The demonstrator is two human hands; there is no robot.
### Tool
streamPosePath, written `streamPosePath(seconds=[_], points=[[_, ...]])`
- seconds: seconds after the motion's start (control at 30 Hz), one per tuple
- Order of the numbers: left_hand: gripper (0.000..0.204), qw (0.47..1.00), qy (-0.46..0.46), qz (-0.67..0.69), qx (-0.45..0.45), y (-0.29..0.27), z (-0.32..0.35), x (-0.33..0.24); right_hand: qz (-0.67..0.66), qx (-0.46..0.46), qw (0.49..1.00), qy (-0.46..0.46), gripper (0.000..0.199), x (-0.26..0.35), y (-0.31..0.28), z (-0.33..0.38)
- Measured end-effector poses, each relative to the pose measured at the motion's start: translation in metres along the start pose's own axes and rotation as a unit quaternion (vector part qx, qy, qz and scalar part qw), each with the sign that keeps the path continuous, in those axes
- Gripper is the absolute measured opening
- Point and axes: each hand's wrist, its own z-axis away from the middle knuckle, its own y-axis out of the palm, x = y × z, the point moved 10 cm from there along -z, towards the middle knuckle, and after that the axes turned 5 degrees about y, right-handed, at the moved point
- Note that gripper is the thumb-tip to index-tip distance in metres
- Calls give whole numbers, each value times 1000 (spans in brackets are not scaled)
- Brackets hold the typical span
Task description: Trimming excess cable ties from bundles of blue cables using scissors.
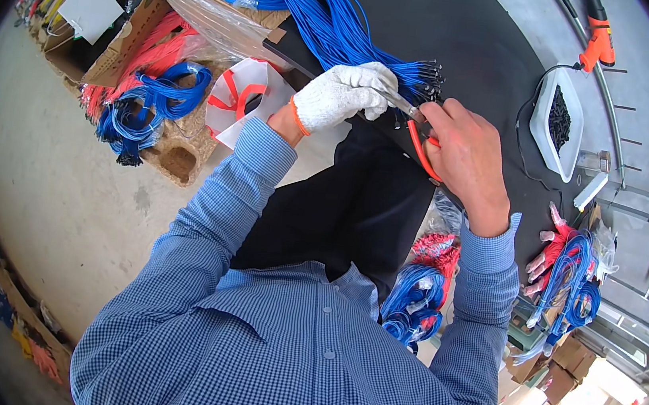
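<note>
My right hand (462,150) is bare and wrapped round a pair of pliers (424,151) with orange-red handles. The metal jaws point up and left, reaching to the fingers of my left hand (344,97). That hand wears a white knit glove, and its fingers are pinched together; what they hold is too small and hidden to make out. Just beyond both hands, a thick bundle of blue cables (336,32) lies across the black tabletop (449,25). The black-tipped ends of the bundle lie close to the pliers.
A white tray of small black parts (555,121) sits on the right, below an orange-and-black tool (598,46). Cardboard boxes (131,36), a white bag with red straps (244,97) and coiled blue cables (144,102) are at left. Red and blue cables (574,263) hang at right.
</note>
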Motion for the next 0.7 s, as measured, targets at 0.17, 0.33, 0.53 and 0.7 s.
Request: streamPosePath(seconds=[0.17,0.33,0.53,0.7], points=[[31,1000,-5,2,21,3,-2,-6,11,4,1000,-4,24,3,3,-1],[31,999,-18,0,30,2,-1,-7,16,7,1000,-10,23,2,7,-2],[28,996,-10,86,17,0,-1,-3,-16,-7,1000,-20,18,0,9,-5],[26,996,-21,85,21,-1,0,-1,-67,6,998,-10,17,-8,18,-4]])
